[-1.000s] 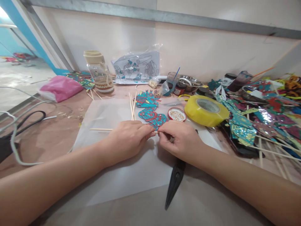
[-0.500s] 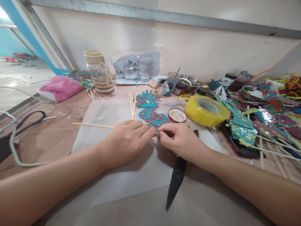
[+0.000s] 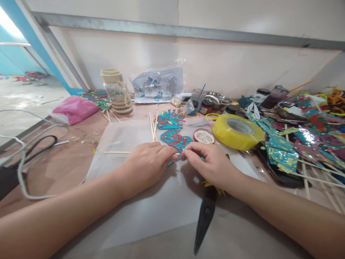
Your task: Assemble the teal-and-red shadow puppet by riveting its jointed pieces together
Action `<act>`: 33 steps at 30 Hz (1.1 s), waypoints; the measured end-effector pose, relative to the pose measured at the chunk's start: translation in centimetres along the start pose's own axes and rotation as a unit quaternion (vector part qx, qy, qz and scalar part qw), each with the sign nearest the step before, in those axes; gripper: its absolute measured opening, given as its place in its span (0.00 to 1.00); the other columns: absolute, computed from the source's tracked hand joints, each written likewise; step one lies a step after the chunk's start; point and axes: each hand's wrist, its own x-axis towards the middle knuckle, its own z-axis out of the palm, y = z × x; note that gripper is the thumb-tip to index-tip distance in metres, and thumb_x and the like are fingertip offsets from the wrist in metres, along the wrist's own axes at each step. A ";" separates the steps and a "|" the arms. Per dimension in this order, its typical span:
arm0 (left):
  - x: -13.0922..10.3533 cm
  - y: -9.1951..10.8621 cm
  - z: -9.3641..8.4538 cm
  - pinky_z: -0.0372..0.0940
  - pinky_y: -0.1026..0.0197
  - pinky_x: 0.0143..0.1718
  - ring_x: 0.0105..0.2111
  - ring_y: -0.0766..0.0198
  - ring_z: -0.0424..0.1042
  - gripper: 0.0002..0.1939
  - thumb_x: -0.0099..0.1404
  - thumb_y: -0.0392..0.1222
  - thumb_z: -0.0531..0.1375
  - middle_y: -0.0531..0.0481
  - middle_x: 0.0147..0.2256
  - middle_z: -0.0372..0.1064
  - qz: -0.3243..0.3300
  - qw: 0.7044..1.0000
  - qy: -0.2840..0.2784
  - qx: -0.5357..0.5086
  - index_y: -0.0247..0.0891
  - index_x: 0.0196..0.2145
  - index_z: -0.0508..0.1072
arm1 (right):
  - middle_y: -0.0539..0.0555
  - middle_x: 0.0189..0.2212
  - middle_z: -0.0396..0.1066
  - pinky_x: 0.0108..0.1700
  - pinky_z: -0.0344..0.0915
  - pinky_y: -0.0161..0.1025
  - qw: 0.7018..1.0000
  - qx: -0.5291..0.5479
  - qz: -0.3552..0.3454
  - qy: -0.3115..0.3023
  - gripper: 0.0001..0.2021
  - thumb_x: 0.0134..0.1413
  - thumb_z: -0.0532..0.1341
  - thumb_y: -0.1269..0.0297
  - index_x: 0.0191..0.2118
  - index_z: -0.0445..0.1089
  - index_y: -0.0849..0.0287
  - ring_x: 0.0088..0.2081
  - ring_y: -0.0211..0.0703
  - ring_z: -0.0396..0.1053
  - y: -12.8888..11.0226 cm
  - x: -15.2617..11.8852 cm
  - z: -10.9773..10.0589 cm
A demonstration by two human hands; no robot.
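Note:
A thin wooden stick (image 3: 116, 152) lies crosswise under my left hand (image 3: 147, 158), which is closed over it, palm down. Its pale right end emerges between my hands at the pinched fingertips of my right hand (image 3: 206, 156). Beneath this stick is a turquoise-and-red patterned cutout figure (image 3: 174, 136) with small metal studs; its lower part is partly hidden by my hands. Two or so more sticks (image 3: 153, 127) lie beside the figure. Just beyond my right hand sits a red-rimmed lid (image 3: 204, 136) of small gold pieces. Below my right wrist, a black pointed tool (image 3: 205, 216) is partly hidden.
A white sheet (image 3: 151, 212) covers the work area. A yellow tape roll (image 3: 238, 132) stands right, near piled colourful cutouts (image 3: 281, 154) on sticks. At the back are a bottle (image 3: 118, 95), a bagged drawing (image 3: 157, 84) and paint jars (image 3: 206, 104). Cables (image 3: 24, 180) run along the left.
The stick has shifted to the right through my left hand, with less of it showing on the left. My right fingertips have drawn slightly away from my left hand. The view has tilted up a little.

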 end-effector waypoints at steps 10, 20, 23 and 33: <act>0.2 0.1 -0.1 0.62 0.60 0.27 0.25 0.61 0.71 0.18 0.74 0.42 0.44 0.51 0.25 0.73 -0.002 1.000 -0.018 -0.012 0.36 0.36 0.72 | 0.51 0.26 0.72 0.32 0.59 0.33 0.981 -0.106 -0.159 0.040 0.08 0.57 0.54 0.71 0.32 0.71 0.61 0.28 0.36 0.65 0.6 -0.1 0.5; 0.2 0.2 -0.2 0.62 0.61 0.28 0.25 0.63 0.69 0.19 0.74 0.42 0.44 0.52 0.25 0.72 -0.003 1.000 -0.003 -0.018 0.35 0.36 0.72 | 0.52 0.26 0.71 0.33 0.59 0.33 0.967 -0.135 -0.198 0.088 0.07 0.56 0.56 0.72 0.33 0.71 0.64 0.28 0.36 0.65 0.8 -0.3 0.5; 0.2 0.1 0.0 0.61 0.60 0.27 0.25 0.61 0.69 0.18 0.74 0.42 0.45 0.52 0.25 0.72 0.006 1.000 -0.010 -0.015 0.35 0.35 0.72 | 0.51 0.25 0.71 0.32 0.59 0.33 0.968 -0.137 -0.196 0.077 0.07 0.55 0.55 0.72 0.32 0.71 0.64 0.28 0.36 0.65 0.8 -0.3 0.5; -0.3 -0.1 0.1 0.60 0.60 0.29 0.27 0.62 0.68 0.11 0.71 0.36 0.50 0.52 0.27 0.72 0.028 0.999 -0.008 -0.036 0.36 0.36 0.71 | 0.47 0.21 0.67 0.28 0.55 0.31 0.988 -0.086 -0.123 0.048 0.07 0.49 0.55 0.74 0.27 0.70 0.61 0.24 0.32 0.61 0.1 -0.2 0.6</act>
